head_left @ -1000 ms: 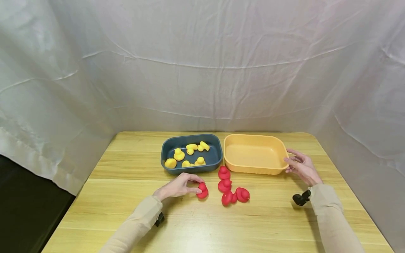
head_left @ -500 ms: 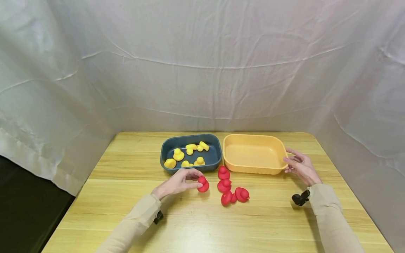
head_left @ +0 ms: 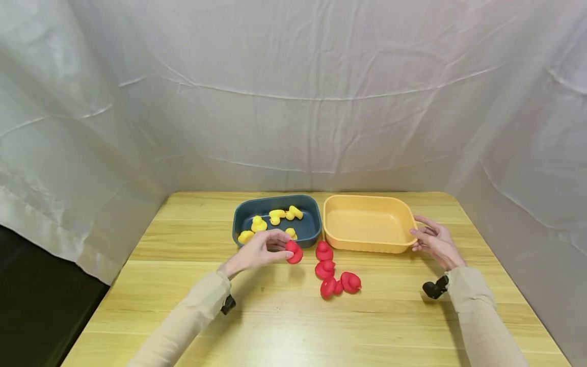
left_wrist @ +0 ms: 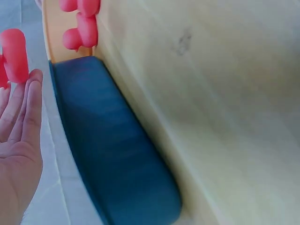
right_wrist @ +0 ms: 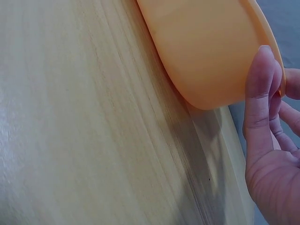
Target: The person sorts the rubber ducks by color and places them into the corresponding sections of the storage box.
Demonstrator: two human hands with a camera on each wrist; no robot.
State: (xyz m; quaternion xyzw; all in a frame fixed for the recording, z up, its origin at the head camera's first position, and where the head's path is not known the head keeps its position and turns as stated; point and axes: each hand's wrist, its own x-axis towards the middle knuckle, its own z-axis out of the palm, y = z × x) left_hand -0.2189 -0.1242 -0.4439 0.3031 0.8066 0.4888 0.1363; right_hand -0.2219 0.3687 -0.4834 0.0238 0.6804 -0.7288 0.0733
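My left hand (head_left: 259, 251) holds a red rubber duck (head_left: 294, 252) between thumb and fingertips. The duck is off the table, just in front of the dark blue container (head_left: 316, 216). At the edge of the left wrist view, the duck (left_wrist: 16, 56) shows at the fingertips, above the container's outer wall (left_wrist: 112, 140). My right hand (head_left: 437, 242) grips the right end of an orange container (head_left: 367, 246), thumb and fingers at its rim. In the right wrist view the thumb (right_wrist: 259, 103) lies against its wall.
Several yellow rubber ducks (head_left: 259, 224) lie inside the dark blue container; my left hand hides part of it. Several red ducks (head_left: 325, 269) sit on the wooden table (head_left: 293, 326) in front of the orange container. A pale curtain (head_left: 293, 127) stands behind the table.
My left hand has lifted the red duck from the table and moved it away from me, towards the blue container. The right hand stays at the orange container.
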